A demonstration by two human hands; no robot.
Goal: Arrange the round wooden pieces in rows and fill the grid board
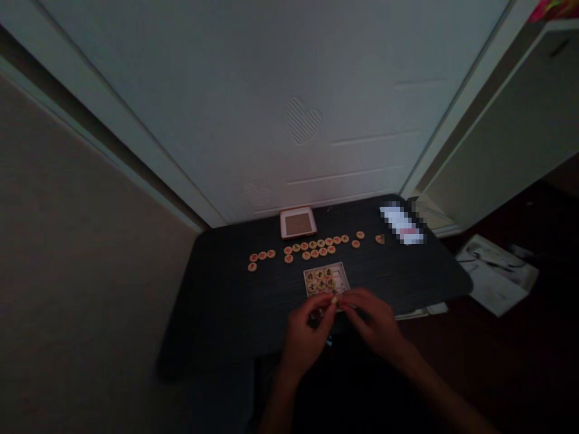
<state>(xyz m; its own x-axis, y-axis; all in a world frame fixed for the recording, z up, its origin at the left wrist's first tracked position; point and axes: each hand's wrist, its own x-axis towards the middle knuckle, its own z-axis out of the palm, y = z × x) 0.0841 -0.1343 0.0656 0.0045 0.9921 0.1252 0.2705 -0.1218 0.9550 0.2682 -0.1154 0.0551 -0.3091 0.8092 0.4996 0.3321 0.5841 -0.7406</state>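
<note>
A small square box [342,275] lies on the black table [226,301], holding several round wooden chess pieces. My left hand [304,336] and my right hand [373,322] meet just in front of the box. Both have their fingers pinched together around one round wooden piece [335,299]. Which hand bears it I cannot tell. A row of several more round pieces [316,246] with red marks lies across the table behind the box. Three pieces [261,257] sit apart to the left.
The box lid [297,223] lies at the table's far edge by a white door [294,108]. A blurred white packet [402,224] rests at the back right. White papers and a bag [497,271] lie on the dark floor to the right.
</note>
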